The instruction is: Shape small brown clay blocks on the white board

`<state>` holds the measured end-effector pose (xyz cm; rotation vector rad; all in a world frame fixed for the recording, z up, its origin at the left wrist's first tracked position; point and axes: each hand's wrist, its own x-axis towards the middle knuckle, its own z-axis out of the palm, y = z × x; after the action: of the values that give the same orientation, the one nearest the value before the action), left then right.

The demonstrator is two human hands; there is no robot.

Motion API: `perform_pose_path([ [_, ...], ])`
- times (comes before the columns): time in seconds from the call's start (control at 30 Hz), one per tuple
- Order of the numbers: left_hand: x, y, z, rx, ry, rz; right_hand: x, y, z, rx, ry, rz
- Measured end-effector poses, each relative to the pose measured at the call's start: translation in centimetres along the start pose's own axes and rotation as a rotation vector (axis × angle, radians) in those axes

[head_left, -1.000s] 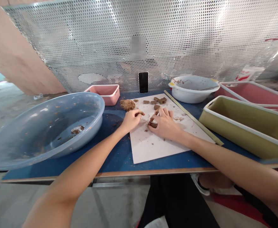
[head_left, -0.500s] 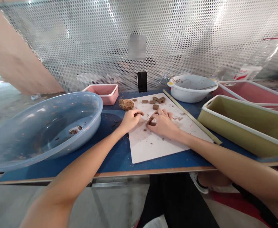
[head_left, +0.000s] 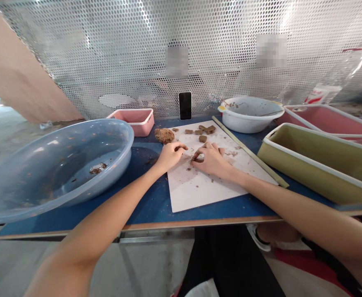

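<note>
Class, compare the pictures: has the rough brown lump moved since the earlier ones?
No. Judged against the white board, the rough brown lump keeps its place at the left edge; the whole view has shifted slightly.

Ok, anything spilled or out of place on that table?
Brown crumbs are scattered over the white board and the blue tabletop left of it, like spillage; the white board also sits askew to the tabletop's front edge.

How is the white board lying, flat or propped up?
Flat: the white board lies on the blue tabletop, with brown pieces resting on it.
</note>
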<state>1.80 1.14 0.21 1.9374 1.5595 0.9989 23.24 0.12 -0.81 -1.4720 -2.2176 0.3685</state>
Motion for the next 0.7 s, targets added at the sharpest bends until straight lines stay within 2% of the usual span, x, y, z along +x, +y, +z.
perform_pose_path([
  [0.4, 0.0, -0.2, 0.0, 0.024, 0.014, 0.025, 0.0, 0.6, -0.1, -0.057, 0.012, -0.077],
  [0.6, 0.0, -0.4, -0.2, 0.032, 0.016, 0.026, -0.1, 1.8, -2.0, -0.142, 0.005, -0.161],
  [0.7, -0.1, -0.6, -0.2, 0.039, 0.009, 0.028, 0.6, 2.8, -3.5, -0.130, 0.077, -0.155],
])
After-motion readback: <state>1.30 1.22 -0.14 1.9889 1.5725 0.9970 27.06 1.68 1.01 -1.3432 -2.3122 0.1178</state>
